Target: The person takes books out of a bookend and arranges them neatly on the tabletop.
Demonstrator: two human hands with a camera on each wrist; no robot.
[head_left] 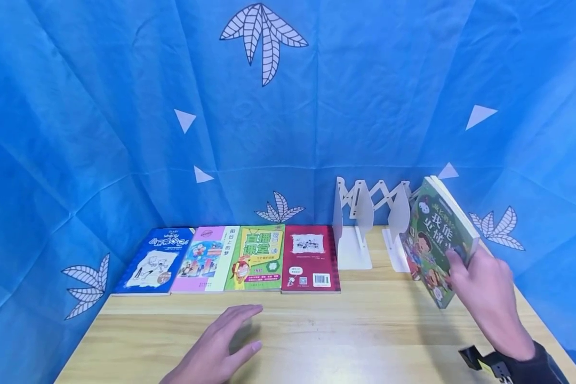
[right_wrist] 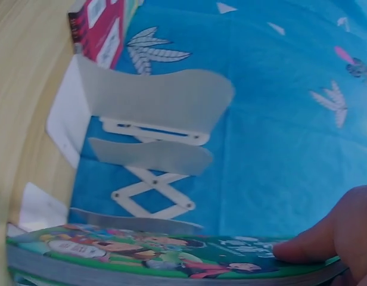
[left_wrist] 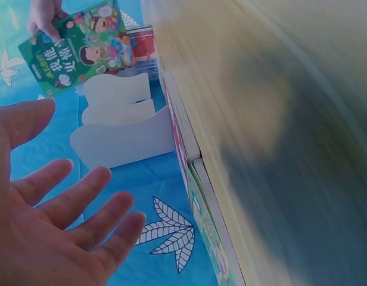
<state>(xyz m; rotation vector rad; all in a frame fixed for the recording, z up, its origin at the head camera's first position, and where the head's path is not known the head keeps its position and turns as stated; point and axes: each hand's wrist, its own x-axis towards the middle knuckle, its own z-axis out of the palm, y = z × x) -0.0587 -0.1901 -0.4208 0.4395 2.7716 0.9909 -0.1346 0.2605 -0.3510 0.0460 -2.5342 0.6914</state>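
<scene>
My right hand [head_left: 485, 288] grips a green book [head_left: 432, 240] by its right edge, thumb on the illustrated cover. The book is tilted beside the right end of a white expandable bookend [head_left: 355, 213] and hides part of it. Seen from the right wrist, the green cover [right_wrist: 189, 253] lies alongside the last bookend plate, with my thumb pressed on it. My left hand [head_left: 221, 341] is held over the front of the table, fingers spread and holding nothing. In the left wrist view its palm and fingers [left_wrist: 64, 208] show bare.
Left of the bookend, four books lie in a row: a blue one [head_left: 156, 261], a pink one [head_left: 201, 258], a yellow-green one [head_left: 256, 256] and a dark red one [head_left: 311, 258]. The wooden table [head_left: 317, 330] meets a blue patterned cloth [head_left: 278, 133] behind.
</scene>
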